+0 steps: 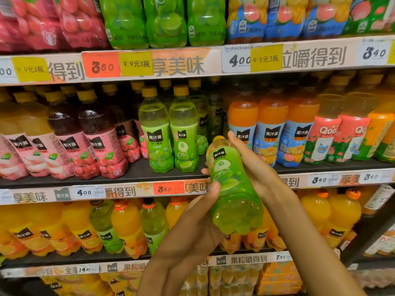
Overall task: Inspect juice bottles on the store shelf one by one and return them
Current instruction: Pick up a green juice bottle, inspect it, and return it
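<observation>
The middle shelf (136,174) is a dark board with a price strip along its front edge. On it stand rows of bottles with yellow caps: at the left, pink-labelled bottles (94,146) of dark red juice; in the middle, two green grape bottles (168,137) side by side, with a bare gap of shelf just to their right; then orange bottles with blue labels (271,133), and at the right, bottles with red labels (333,137). The upper shelf (192,63) carries pink, green and blue-labelled bottles. The lower shelf (85,257) holds larger orange and pale green bottles.
</observation>
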Available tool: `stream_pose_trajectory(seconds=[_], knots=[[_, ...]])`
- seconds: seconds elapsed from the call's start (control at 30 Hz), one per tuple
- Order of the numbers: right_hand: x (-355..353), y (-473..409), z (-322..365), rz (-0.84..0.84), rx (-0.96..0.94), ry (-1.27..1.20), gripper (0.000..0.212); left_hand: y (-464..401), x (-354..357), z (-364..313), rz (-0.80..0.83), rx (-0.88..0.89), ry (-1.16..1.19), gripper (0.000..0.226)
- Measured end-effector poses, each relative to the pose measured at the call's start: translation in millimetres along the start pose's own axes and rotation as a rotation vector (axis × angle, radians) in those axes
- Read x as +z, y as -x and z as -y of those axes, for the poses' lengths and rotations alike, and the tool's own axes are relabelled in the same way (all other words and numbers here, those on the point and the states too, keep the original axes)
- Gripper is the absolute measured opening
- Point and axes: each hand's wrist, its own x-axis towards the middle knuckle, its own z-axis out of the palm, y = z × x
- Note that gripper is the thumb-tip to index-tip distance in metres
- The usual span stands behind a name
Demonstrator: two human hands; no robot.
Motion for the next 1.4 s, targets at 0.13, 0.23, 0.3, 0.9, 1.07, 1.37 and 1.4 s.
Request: stream_pose_trajectory(seconds=[0.13, 0.23, 0.3, 0.9, 1.07, 1.37, 1.4], knots=[[2, 3, 6, 0.009, -0.053, 0.05, 0.042, -2, 0, 2, -0.063, 0.017, -0.061, 0.054], [5, 6, 13, 0.008, -0.16, 0.068, 0.045, -4, -2, 6, -0.158, 0.038, -0.107, 0.057], [6, 9, 17, 0.023, -0.25, 0.127, 0.042, -7, -7, 8, -0.178, 0.071, -0.197, 0.058], [5, 48, 10, 0.303, -0.682, 0.36, 0.059, -34, -33, 14, -0.111, 0.362, -0.66, 0.065], [1, 50, 14, 0.381, -0.706, 0.466, 0.064, -37, -41, 12, -0.151, 0.392, -0.608, 0.07], [8, 35, 24, 0.373, -0.607, 0.231, 0.042, -35, -44, 17, -0.003, 0.327, -0.614, 0.059], [9, 34, 23, 0.306, -0.626, 0.234, 0.034, -35, -43, 19, -0.026, 0.329, -0.585, 0.062]])
